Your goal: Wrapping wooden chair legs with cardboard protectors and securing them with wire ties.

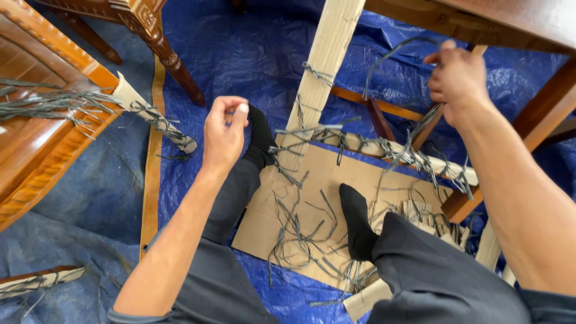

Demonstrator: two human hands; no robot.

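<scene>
Two hands: left hand [225,129] pinched closed, contents unclear; right hand [456,78] clamped on grey strip [390,57]; two black socks.

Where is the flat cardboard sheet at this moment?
The cardboard sheet lies on the blue tarp, centre of the head view, under both black-socked feet.

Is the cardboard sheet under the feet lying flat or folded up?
Flat. The cardboard sheet lies spread on the blue tarp, with both socked feet and loose grey strips resting on it.
</scene>
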